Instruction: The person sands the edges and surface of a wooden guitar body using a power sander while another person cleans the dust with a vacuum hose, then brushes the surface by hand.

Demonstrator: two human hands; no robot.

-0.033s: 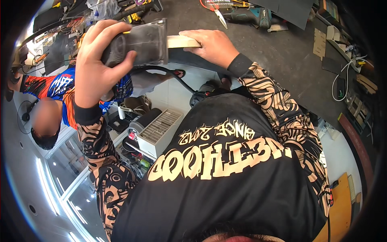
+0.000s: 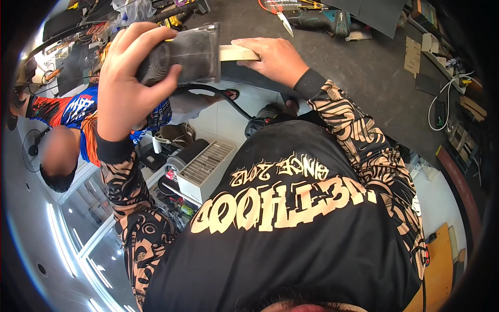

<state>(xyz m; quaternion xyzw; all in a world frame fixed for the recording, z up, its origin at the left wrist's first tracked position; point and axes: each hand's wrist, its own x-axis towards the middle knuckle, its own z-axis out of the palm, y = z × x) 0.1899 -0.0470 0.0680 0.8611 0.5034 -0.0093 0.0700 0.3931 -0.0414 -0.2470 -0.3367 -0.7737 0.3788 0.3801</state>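
My left hand grips a dusty black power sander, fingers over its rounded top and thumb below. The sander's flat rectangular end faces right, over a pale wooden strip. Only a short length of that strip shows between the sander and my right hand. My right hand pinches the strip's near end, thumb and fingers closed on it. The sander's underside is hidden, so I cannot tell how it meets the wood. Both hands are at the edge of a dark workbench.
At the back of the bench lie a teal and black power tool and a pointed blade. A white cable coils at the right. Another person is at the left. A black hose hangs below the sander.
The sander and my left hand have shifted slightly to the right, closer to my right hand, so less of the strip shows. My right hand stays in place.
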